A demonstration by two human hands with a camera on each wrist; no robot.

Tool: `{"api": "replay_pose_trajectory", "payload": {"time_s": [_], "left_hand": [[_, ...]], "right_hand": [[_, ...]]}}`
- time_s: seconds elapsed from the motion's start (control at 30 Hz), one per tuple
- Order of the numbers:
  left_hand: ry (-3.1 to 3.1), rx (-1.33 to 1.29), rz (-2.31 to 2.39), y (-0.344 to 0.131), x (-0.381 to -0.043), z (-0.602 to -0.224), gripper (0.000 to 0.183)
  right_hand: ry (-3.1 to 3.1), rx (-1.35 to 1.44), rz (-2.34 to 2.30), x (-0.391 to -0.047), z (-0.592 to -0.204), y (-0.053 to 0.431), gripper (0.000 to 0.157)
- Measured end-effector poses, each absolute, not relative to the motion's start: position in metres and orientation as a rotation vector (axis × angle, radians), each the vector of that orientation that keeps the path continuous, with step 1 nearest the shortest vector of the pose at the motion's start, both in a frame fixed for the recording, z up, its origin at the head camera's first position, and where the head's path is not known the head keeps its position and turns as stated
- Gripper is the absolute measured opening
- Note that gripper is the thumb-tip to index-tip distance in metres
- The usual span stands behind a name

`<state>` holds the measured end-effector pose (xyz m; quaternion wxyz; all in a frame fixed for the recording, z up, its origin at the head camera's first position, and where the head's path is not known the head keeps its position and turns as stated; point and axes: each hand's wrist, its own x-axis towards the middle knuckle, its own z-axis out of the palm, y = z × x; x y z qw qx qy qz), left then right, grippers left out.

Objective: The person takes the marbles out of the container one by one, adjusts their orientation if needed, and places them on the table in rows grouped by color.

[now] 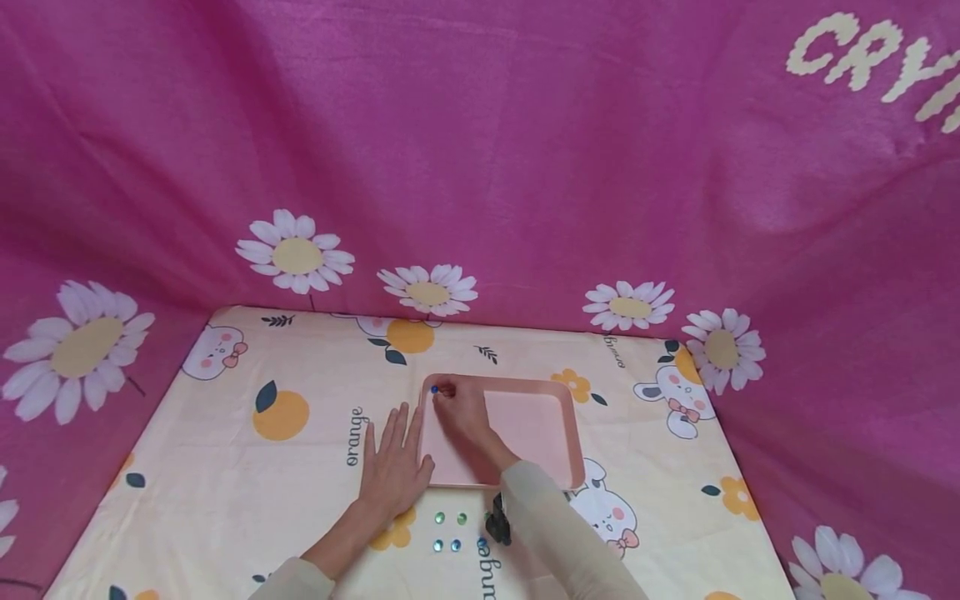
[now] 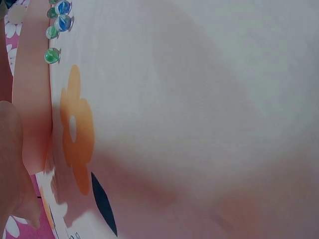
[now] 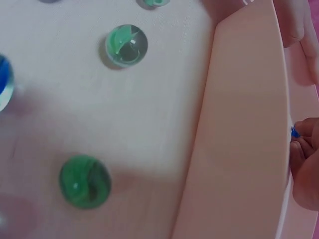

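Note:
A shallow pink tray (image 1: 536,425) lies on the table. My right hand (image 1: 463,410) reaches into its far left corner. Its thumb and fingers pinch a small blue marble (image 3: 295,132) close to the tray floor. My left hand (image 1: 393,467) rests beside the tray's left wall, fingers straight and spread, thumb at the near left corner. In front of the tray, green glass marbles (image 1: 462,518) sit in a row, with blue marbles (image 1: 456,546) in a second row nearer me. The right wrist view shows a green swirled marble (image 3: 85,181) close to the tray's outer wall (image 3: 239,119).
A cream tablecloth (image 1: 315,492) printed with oranges, flowers and rabbits covers the table. Behind and at both sides hangs a magenta cloth (image 1: 480,167) with daisies. A black device (image 1: 498,521) on my right wrist overlaps the right end of the marble rows in the head view.

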<state>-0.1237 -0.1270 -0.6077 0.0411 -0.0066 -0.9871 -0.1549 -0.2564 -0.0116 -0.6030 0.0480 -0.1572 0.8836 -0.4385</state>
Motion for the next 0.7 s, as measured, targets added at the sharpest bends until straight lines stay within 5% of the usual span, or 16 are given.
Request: {"api": "replay_pose_trajectory", "payload": {"time_s": [0.7], "left_hand": [[-3.025, -0.013, -0.453, -0.128, -0.123, -0.605, 0.078]], "right_hand": [[2.808, -0.504, -1.213, -0.259, -0.607, -0.023, 0.018]]}}
